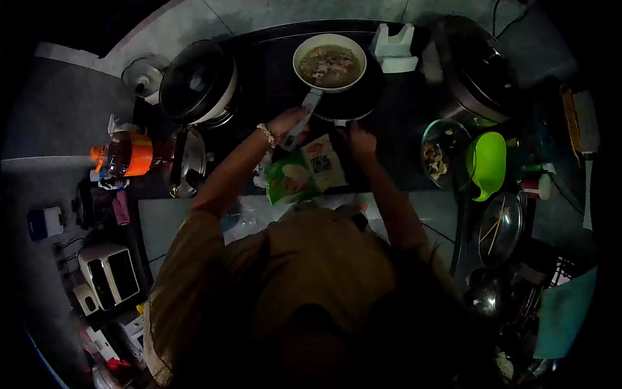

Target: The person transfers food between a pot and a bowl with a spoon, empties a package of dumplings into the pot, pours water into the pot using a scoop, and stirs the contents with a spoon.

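Pale pan (302, 48), filled with wet food (329, 63), overlaps dark pan (355, 102) in view. My left hand (288, 123) curls round grey handle (311, 102); right hand (360, 142) at dark pan's handle (341, 123), finger closure I cannot tell. Likely front-heavy, rigid, slosh-prone; firm handle hold suits.

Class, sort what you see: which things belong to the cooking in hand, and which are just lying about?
In use:
- light pan of food, handle in left hand
- dark pan, handle in right hand

Apparently lying about:
- toaster
- orange-capped bottle
- green bowl
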The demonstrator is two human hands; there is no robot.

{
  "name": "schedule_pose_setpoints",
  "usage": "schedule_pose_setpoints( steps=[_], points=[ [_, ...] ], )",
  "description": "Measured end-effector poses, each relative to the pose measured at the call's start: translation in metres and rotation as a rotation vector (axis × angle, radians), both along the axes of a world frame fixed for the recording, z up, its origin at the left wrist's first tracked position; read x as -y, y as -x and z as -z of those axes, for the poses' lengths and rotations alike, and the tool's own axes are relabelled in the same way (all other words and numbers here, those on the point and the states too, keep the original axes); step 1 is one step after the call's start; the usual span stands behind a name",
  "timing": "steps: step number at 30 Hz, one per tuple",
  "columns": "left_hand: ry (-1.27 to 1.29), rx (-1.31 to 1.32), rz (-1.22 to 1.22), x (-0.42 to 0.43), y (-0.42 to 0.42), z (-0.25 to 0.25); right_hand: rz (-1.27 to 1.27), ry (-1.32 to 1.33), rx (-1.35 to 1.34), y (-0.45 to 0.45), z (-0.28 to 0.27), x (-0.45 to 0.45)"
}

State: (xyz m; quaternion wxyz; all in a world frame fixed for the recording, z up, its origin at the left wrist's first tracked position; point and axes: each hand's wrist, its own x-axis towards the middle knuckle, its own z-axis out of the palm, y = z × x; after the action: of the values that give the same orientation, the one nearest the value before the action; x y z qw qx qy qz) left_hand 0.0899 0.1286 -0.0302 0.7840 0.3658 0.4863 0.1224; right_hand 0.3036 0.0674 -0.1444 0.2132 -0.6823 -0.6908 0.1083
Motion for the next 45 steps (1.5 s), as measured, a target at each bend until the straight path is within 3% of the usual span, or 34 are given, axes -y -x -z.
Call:
schedule_pose_setpoints(
  steps=[4,6,10,12,16,18,19,22,24,25,28,30,31,33,34,36,37,39,45],
  points=[
    [-0.023,0.007,-0.035,0.005,-0.012,0.006,-0.034,-0.033,0.105,0.003,0.016,-0.010],
    [-0.115,0.001,0.014,0.006,-0.017,0.007,-0.002,0.120,0.064,0.006,0.012,-0.010],
    [-0.106,-0.056,-0.047,0.012,-0.019,0.014,0.044,0.167,0.103,0.008,0.028,-0.009],
    [0.055,-0.054,-0.047,0.009,-0.019,0.019,0.042,0.215,-0.052,0.008,0.023,-0.008],
    [0.053,0.113,-0.074,0.018,-0.010,0.018,0.107,0.319,-0.078,0.011,0.003,-0.005],
    [-0.191,-0.239,-0.137,0.029,-0.004,0.005,0.114,0.358,-0.081,0.011,-0.016,0.000],
    [-0.193,-0.236,-0.136,0.037,0.002,0.000,0.116,0.356,-0.079,0.009,-0.009,0.000],
    [-0.273,-0.156,-0.295,0.063,0.024,-0.014,0.060,0.216,-0.240,-0.002,0.019,0.004],
    [-0.456,-0.120,-0.406,0.082,0.038,-0.020,-0.024,-0.138,-0.339,-0.015,0.029,0.013],
    [-0.454,-0.119,-0.411,0.092,0.042,-0.027,-0.028,-0.136,-0.337,-0.023,0.026,0.019],
    [-0.431,-0.179,-0.473,0.118,0.052,-0.036,0.009,0.011,-0.511,-0.052,0.004,0.039],
    [-0.434,-0.182,-0.507,0.136,0.057,-0.029,0.070,0.320,-0.292,-0.069,-0.018,0.054],
    [-0.430,-0.179,-0.512,0.144,0.056,-0.029,0.068,0.322,-0.287,-0.077,-0.017,0.063],
    [-0.348,-0.185,-0.527,0.157,0.053,-0.028,-0.111,0.469,0.029,-0.088,-0.022,0.074],
    [-0.389,-0.139,-0.544,0.164,0.053,-0.022,-0.110,0.469,0.032,-0.090,-0.027,0.073],
    [-0.387,-0.168,-0.527,0.168,0.048,-0.021,-0.161,0.762,0.090,-0.090,-0.041,0.070],
    [-0.384,-0.201,-0.511,0.168,0.045,-0.022,-0.158,0.760,0.092,-0.086,-0.039,0.066],
    [-0.437,-0.182,-0.496,0.168,0.041,-0.018,-0.224,0.405,-0.015,-0.071,-0.030,0.050],
    [-0.518,-0.166,-0.459,0.171,0.021,-0.029,-0.037,0.223,-0.203,-0.005,0.009,0.002]
  ],
)
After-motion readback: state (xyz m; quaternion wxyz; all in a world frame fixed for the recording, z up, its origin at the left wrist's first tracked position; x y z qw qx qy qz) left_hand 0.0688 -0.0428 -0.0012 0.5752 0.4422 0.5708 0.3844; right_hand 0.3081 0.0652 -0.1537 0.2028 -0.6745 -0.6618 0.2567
